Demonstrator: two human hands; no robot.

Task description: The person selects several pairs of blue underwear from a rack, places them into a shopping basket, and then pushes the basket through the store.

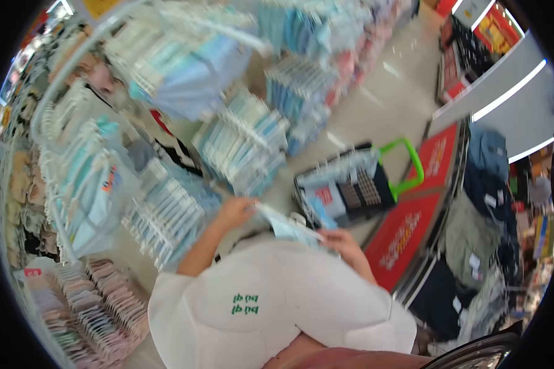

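Observation:
Between my hands hangs a light blue garment (289,230) on what looks like a white hanger. My left hand (237,212) is closed on its left end, and my right hand (345,242) grips the other end. Motion blur hides the finer details of the fingers and the cloth. Just beyond my right hand, on the floor, is a dark shopping basket (391,192) with a bright green handle (417,167). It holds light blue clothes and packed goods.
Racks of pale blue clothes on white hangers (243,138) stand ahead and to the left (166,212). Folded or hung pinkish clothes (95,295) fill the lower left. On the right, a display with red signs (406,237) carries folded trousers (474,230).

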